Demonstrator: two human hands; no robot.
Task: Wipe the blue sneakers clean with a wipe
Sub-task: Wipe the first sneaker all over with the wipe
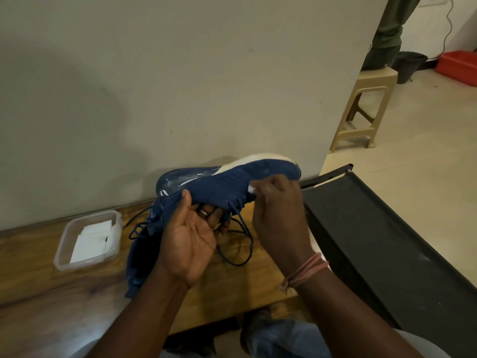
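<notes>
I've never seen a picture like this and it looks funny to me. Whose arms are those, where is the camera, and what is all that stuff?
There is no machine here. The camera sits on a person's head and looks down, so you see their own two arms reaching out. There is only this one picture, from that head camera.

The left hand holds up a blue sneaker on its side, with its laces hanging down. The right hand pinches a small white wipe against the shoe's cloth to rub it clean.

Below them is a wooden table. On it lies the second blue sneaker and a clear plastic box with more white wipes inside. A black case sits to the right, and a tan stool stands farther back.
</notes>
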